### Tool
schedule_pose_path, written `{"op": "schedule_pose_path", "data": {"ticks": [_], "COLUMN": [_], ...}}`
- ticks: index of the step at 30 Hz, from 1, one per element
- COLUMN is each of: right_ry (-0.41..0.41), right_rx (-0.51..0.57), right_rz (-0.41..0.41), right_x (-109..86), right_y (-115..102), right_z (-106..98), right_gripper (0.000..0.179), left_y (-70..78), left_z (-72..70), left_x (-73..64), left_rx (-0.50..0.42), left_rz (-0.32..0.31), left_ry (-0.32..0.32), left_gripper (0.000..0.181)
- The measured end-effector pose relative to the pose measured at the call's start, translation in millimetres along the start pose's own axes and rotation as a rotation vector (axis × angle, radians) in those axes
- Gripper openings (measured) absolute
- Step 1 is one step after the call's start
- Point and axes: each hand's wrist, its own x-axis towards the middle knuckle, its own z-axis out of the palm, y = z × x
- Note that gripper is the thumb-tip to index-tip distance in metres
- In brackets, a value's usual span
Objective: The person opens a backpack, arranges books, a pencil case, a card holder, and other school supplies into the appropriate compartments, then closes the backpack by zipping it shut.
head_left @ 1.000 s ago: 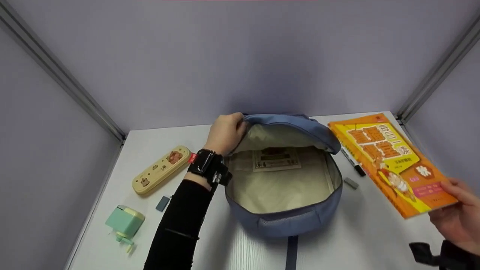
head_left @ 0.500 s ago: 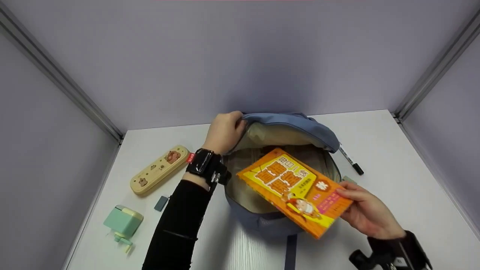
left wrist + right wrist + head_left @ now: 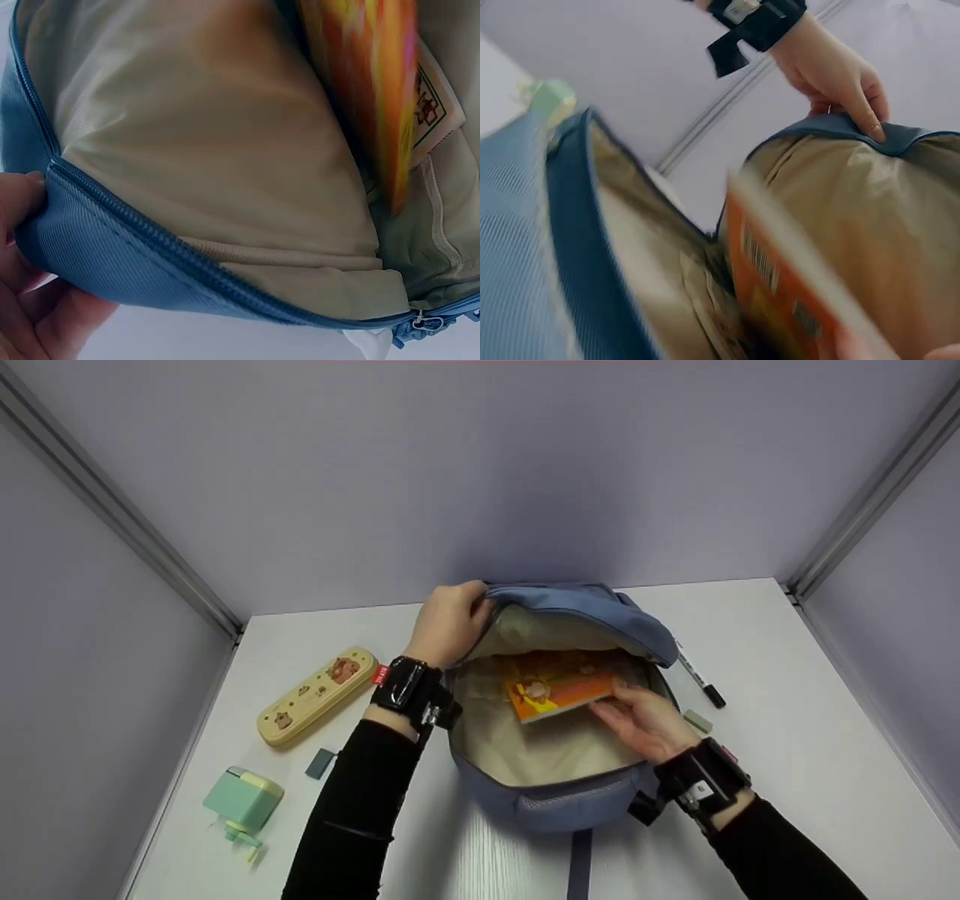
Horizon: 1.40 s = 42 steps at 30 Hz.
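A blue backpack (image 3: 577, 808) with a beige lining lies unzipped on the white table. My left hand (image 3: 448, 622) grips the edge of its raised flap; in the left wrist view the fingers (image 3: 67, 315) curl round the zipped rim. Inside the opening my right hand (image 3: 649, 724) holds an orange and yellow book (image 3: 559, 690) by its near corner, thumb on top and fingers beneath. The book's far part is hidden under the flap. Its barcoded back (image 3: 769, 262) shows in the right wrist view. A printed label (image 3: 435, 109) is on the lining behind the book.
Left of the backpack lie a yellow pencil case (image 3: 319, 697), a small blue-grey block (image 3: 320, 763) and a green crank pencil sharpener (image 3: 244, 802). At its right are a black-capped marker (image 3: 701, 679) and a small grey-green block (image 3: 698, 721). Walls (image 3: 480, 472) enclose the table's back and sides.
My right hand has carried the book leftward from the table's right side, over the backpack and into its opening under the flap. The left hand keeps holding the flap in place.
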Motion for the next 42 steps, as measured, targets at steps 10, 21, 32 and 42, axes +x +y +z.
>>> {"op": "schedule_pose_path", "data": {"ticks": [10,21,32,42], "right_ry": [-0.058,0.053,0.321,0.551], "right_rx": [-0.135,0.116,0.101,-0.211], "right_rz": [-0.049,-0.240,-0.097,-0.115], "right_x": [-27.1,-55.7,-17.2,32.4], "right_y": [9,-5,-47,-37], "right_z": [21,-37,-85,-107], "right_gripper": [0.042,0.032,0.035,0.025], "left_y": [-4.3,-14.2,-25.3,-0.2], "left_z": [5.1,34.2,91.2,123.5], "left_x": [-10.7,-75.3,-173.8,-205.5], "left_rx": [0.002,-0.013,0.139,0.346], "left_rz": [0.005,0.103,0.315,0.437], "left_ry": [-0.005,0.021,0.025,0.136], "left_gripper": [0.015,0.007,0.016,0.045]}}
